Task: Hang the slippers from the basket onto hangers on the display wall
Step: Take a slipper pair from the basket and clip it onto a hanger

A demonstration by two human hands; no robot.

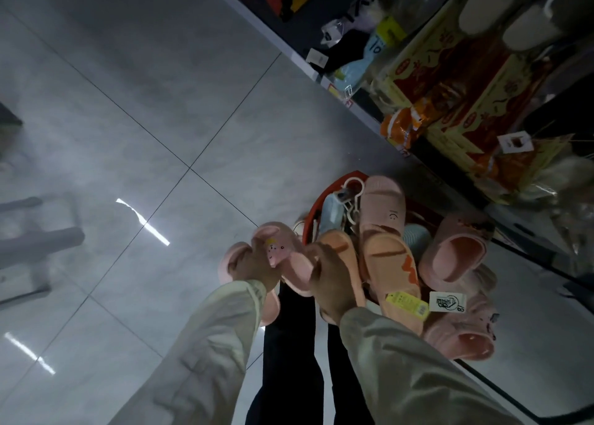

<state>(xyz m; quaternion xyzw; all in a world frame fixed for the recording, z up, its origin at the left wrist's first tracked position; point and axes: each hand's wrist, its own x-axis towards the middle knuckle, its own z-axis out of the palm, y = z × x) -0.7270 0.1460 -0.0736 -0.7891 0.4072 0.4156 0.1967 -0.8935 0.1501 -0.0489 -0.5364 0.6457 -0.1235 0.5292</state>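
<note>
My left fingers (pixel 250 259) clamp a pink slipper (pixel 283 248). My right fingers (pixel 321 256) curl between it and an orange slipper (pixel 342 248); I cannot tell which they hold. Just right, the basket (pixel 311 214) overflows its rim. Open floor (pixel 128 119) lies left, and the shelf (pixel 289 51) edge runs far right.

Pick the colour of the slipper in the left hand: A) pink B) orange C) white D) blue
A: the left hand grips a pink slipper with a small cartoon face on its strap.
</note>
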